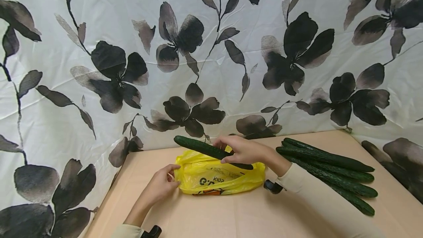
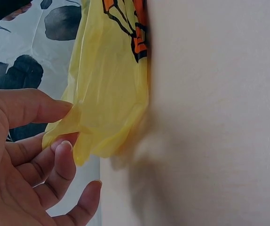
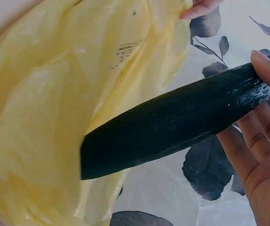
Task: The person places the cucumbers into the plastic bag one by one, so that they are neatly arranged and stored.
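Where the held cucumber is: as the right hand grips it well off the table, the cucumber hangs slantwise over the bag, its far end raised toward the left; whether it touches the plastic I cannot tell.
Right fingers: the thumb lies along one side and the fingers support the other, so they hold the cucumber between them. The grip sits right of its middle, and both ends stick out free; a light hold seems enough for so firm and long a thing.
Left fingers: thumb and forefinger pinch the left edge of the yellow bag, while the other fingers of the left hand curl loosely clear of it. Such thin film would probably slide or fold if nothing steadied it, which may be why the edge is pinched.
Yellow bag: the bag lies crumpled on the tan table, its printed side toward the person, between the two hands and within easy reach of both.
Four other cucumbers: the group rests to the right, left ends gathered, right ends fanned; lying side by side probably checks their rolling. The right sleeve crosses in front of them.
Backdrop: the flowered cloth hangs behind the table.
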### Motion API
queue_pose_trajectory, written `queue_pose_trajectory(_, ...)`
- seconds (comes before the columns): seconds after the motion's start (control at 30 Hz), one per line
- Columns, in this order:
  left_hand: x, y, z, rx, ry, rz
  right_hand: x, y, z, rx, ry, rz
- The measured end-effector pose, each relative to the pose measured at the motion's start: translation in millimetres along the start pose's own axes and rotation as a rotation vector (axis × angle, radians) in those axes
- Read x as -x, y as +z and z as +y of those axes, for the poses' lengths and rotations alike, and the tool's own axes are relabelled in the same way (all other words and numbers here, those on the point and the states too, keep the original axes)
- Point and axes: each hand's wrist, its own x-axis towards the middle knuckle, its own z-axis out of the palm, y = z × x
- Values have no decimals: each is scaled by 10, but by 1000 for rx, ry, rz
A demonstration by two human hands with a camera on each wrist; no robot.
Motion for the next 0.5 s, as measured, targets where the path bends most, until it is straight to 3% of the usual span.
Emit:
queue_pose_trajectory(0.33, 14, 11, 4, -13, -28, 6, 45, 108, 68, -6, 72, -70)
queue_pose_trajectory(0.5, 0, 25, 24, -11, 7, -1, 68, 152, 65, -9, 63, -72)
